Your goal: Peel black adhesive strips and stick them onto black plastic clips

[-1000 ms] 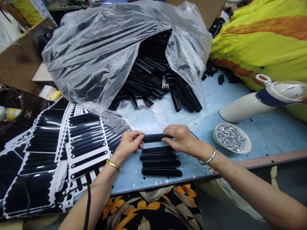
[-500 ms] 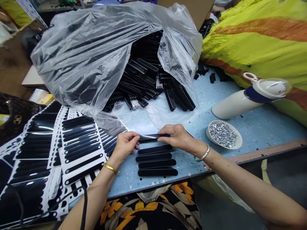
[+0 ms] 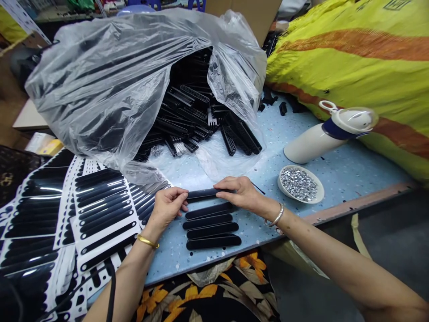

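Observation:
Between my two hands a long black strip lies level just above the blue speckled table. My left hand pinches its left end, and my right hand grips the right end between thumb and fingers. Nearer to me, several black rounded pieces lie in a loose column. Sheets of glossy black strips on white backing spread out left of my left hand. Beyond my hands, black plastic parts spill out of a clear plastic bag.
Right of my right hand stands a white bowl of small shiny pieces. A white bottle with a dark blue band leans behind it. Large yellow sacking fills the back right. A dark cable hangs by my left forearm.
The view has shifted, so the scene sits further left. The strip between my hands now lies flatter and shows less glare. Both hands keep their grip.

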### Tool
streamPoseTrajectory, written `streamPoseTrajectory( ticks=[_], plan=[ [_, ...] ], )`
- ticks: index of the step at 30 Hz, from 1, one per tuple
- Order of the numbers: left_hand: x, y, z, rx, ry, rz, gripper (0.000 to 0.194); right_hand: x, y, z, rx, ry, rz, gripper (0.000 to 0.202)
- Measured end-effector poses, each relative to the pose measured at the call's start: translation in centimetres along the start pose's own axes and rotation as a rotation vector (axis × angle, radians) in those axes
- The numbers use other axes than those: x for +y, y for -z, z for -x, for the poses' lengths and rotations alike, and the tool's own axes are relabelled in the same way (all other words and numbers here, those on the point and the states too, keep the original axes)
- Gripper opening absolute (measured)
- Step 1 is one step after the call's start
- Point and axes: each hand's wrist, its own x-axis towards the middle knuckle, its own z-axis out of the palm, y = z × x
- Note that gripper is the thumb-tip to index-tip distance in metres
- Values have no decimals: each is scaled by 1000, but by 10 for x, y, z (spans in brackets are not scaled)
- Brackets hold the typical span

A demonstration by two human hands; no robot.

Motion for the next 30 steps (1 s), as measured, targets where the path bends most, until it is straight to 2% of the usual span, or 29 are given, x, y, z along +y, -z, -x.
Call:
streamPoseTrajectory(
  ticks=[9, 17, 19, 21, 24, 26, 30],
  plan=[
    [1, 0, 0, 1, 0, 0, 33, 2, 1, 2, -10, 52, -8, 19],
    [2, 0, 0, -6, -15, -12, 32, 2, 5, 0, -48, -48, -8, 20],
    [2, 0, 0, -9, -14, -13, 32, 1, 10, 3, 8, -89, 25, 23],
    [1, 0, -1, -11, -18, -12, 31, -2, 17, 10, 116, -97, 75, 25],
    [0, 0, 0, -15, -28, -12, 31, -3, 24, 25, 246, -107, 137, 17],
    [0, 0, 0, -15, -29, -13, 31, 1, 23, 33, 264, -170, 136, 15],
    [0, 1, 0, -25, -32, -15, 31, 13, 5, 36, 272, -275, 49, 30]
  ],
)
